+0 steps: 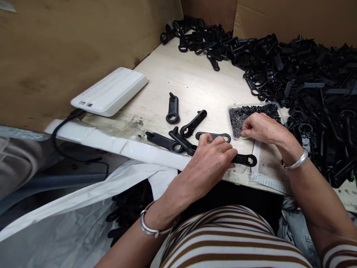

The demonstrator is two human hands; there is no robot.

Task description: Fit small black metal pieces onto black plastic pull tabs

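Note:
My left hand (213, 160) is closed over a black plastic handle part (247, 160) at the table's front edge; its ringed end sticks out to the right past my fingers. My right hand (262, 128) is over a clear shallow tray (229, 115) of tiny dark and grey pieces, fingers pinched together at its near side. Whatever lies between those fingertips is hidden. Close to my left hand lie more black handle parts: one flat piece (213, 136) just behind it, an angled one (181, 141) to its left, and others (193, 123) farther back.
A large heap of black parts (306, 74) covers the back and right of the table. A white box-like device (110, 91) with a black cable (57, 137) sits at the left. Cardboard walls (69, 44) stand behind. White sheeting (83, 201) hangs below the front edge.

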